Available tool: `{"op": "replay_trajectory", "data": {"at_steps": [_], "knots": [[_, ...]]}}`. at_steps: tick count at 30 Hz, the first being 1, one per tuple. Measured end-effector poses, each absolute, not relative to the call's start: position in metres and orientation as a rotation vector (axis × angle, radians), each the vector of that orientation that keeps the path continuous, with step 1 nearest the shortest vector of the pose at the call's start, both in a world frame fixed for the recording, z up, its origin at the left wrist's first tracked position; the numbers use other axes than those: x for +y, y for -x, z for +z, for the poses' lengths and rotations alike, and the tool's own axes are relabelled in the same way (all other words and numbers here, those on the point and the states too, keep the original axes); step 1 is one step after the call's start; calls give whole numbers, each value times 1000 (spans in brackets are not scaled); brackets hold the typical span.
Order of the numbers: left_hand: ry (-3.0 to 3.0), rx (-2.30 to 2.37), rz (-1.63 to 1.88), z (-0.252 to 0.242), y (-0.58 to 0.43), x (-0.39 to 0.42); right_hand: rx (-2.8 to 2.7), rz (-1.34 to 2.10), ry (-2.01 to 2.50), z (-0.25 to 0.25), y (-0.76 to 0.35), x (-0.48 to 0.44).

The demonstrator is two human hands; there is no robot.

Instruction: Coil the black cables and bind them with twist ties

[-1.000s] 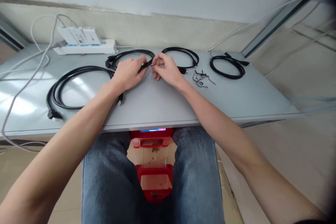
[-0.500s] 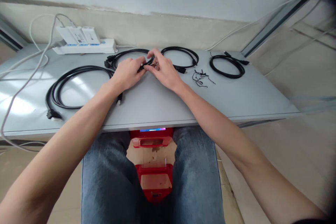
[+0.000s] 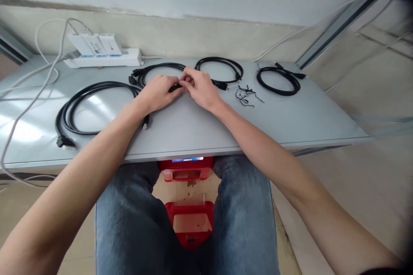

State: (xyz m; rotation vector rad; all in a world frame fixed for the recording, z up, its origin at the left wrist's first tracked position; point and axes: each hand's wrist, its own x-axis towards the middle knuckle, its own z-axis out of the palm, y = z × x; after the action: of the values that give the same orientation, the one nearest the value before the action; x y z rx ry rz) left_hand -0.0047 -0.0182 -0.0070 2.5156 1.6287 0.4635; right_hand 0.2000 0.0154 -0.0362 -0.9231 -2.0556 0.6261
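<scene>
My left hand (image 3: 161,90) is closed on a bundle of the black coiled cable (image 3: 158,65) at the middle of the table. Thumb and fingers of my right hand (image 3: 200,87) are pinched together right beside it, against the same cable; what they grip is hidden. Two black connectors of this coil (image 3: 137,73) lie at its left end. To the right of my right hand is another coiled black cable (image 3: 241,71) with a plug (image 3: 222,86). A small heap of thin black twist ties (image 3: 247,96) lies nearby.
A larger loose black cable coil (image 3: 106,131) lies at the left, partly under my left forearm. Another coil (image 3: 277,92) is at the far right. A white power strip (image 3: 103,61) with adapters stands along the wall, and white cords (image 3: 60,58) hang over the table's left side.
My right fingers have drawn together into a tighter pinch and sit lower, nearer the left hand. The bundled cable has shifted slightly; the other coils have stayed put.
</scene>
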Motion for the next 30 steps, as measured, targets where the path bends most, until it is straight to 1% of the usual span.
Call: {"op": "replay_trajectory", "data": {"at_steps": [6,10,16,19,25,30], "knots": [[-2506,1700,463,-7,2,-19,-1925,724,964,-42,-199,23],[-2472,1751,524,-6,1,-19,-1934,663,983,-39,-203,20],[-2488,1772,492,-7,2,-18,-2075,512,983,-42,-208,25],[-2504,1761,489,-7,4,-17,-2090,517,1000,-44,-206,28],[-2526,1672,534,-7,3,-18,-1997,738,1022,-39,-199,28],[-2540,1607,506,-11,3,-16,-1811,1064,1096,-23,-197,13]]}}
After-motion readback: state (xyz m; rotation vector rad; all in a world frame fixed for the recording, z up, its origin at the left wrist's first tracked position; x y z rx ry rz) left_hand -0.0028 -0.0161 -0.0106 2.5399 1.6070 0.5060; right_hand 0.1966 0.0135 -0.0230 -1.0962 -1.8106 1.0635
